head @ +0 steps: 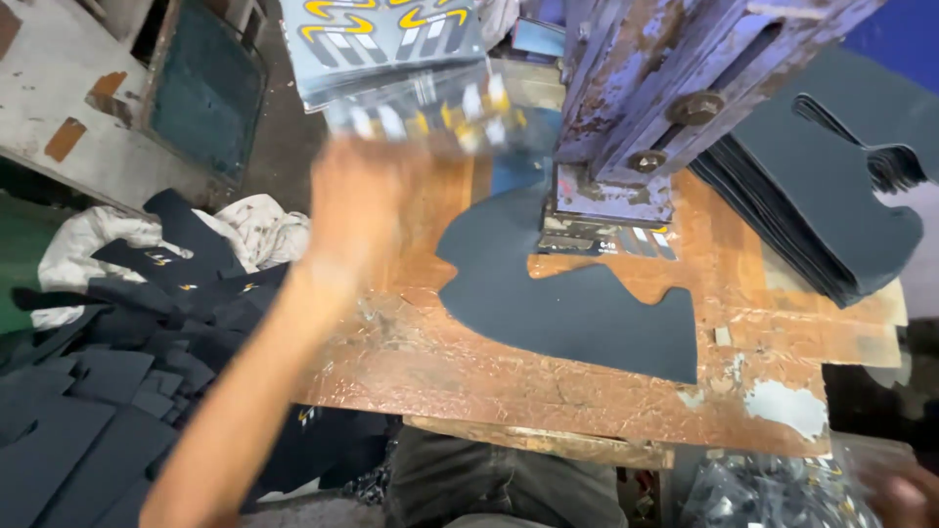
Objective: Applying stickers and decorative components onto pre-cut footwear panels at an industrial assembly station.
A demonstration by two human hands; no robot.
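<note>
Where rust shows, worn orange worktop [548,376].

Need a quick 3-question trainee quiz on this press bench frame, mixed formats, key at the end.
1. True or false: the dark cut sheet lies on the worn brown work board, partly under the blue press head.
2. Multiple choice: the left hand is raised towards
A. the stack of dark pieces at the right
B. the blurred printed sheets
C. the bag of small parts
3. Fill in: the heap of dark offcuts lies to the ____ of the board.

Key: 1 true; 2 B; 3 left. The left hand is motion-blurred, so its grip cannot be judged; the right hand shows only at the frame's lower right corner.
</note>
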